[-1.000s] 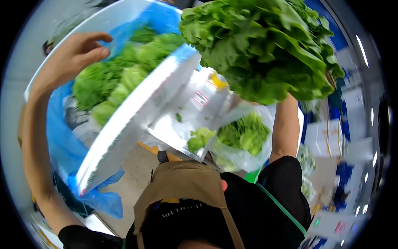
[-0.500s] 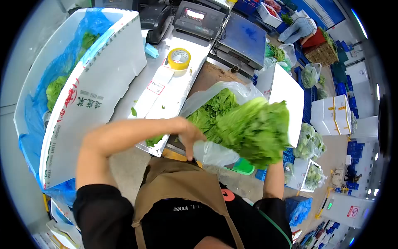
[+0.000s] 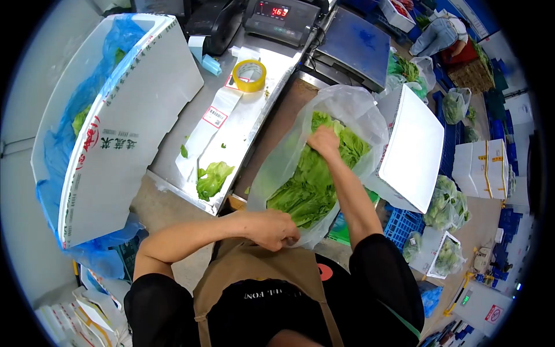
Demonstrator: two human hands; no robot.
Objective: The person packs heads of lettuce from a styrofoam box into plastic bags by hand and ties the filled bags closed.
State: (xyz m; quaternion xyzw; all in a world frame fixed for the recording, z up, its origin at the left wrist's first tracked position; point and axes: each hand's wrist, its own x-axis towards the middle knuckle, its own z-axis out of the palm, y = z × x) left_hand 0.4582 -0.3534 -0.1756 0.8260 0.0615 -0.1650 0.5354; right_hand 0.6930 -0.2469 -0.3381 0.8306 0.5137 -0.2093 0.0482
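A clear plastic bag (image 3: 277, 163) full of green lettuce (image 3: 309, 194) stands open in front of me. My left hand (image 3: 272, 229) is closed on the near edge of the bag, at the apron. My right hand (image 3: 325, 140) reaches into the bag from the right and presses on the lettuce near its far end, its fingertips hidden among the leaves. A loose lettuce leaf (image 3: 214, 180) lies on the metal table (image 3: 248, 110) left of the bag.
Yellow tape (image 3: 249, 76) and a label strip lie on the table below a lit scale display (image 3: 277, 13). A foam box (image 3: 121, 130) lined with blue plastic stands left, a white box (image 3: 411, 150) right. Bagged vegetables and a bending person (image 3: 442, 36) are farther right.
The lettuce that my right hand held up is down in the bag, and that hand is now inside it. My left hand has come from the foam box to the bag's near edge.
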